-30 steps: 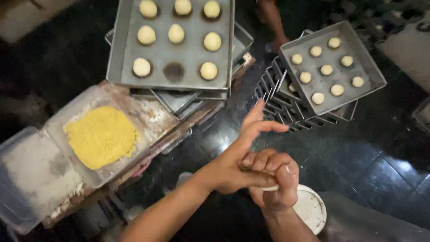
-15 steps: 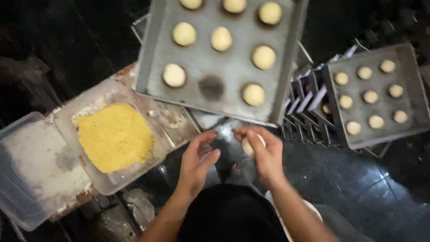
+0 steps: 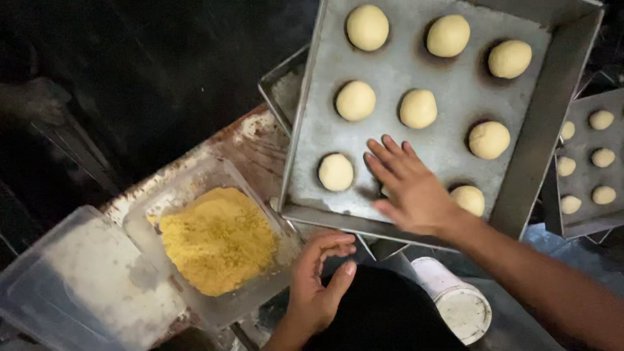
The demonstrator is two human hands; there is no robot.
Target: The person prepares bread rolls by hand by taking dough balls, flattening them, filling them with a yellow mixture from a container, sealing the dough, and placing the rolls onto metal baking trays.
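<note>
My right hand [image 3: 408,188] lies flat, fingers spread, on the metal baking tray [image 3: 325,130], pressing over a dough ball [image 3: 385,190] that is almost wholly hidden beneath it; nothing is clasped. My left hand [image 3: 318,279] hangs loosely curled and empty near the tub of yellow crumbs [image 3: 218,240]. Eight dough balls sit on the tray in three rows; the covered spot completes the front row. A second filled tray [image 3: 595,162] stands to the right.

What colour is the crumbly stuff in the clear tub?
Yellow, a coarse heap filling the clear tub; clearest in the head view.
</note>
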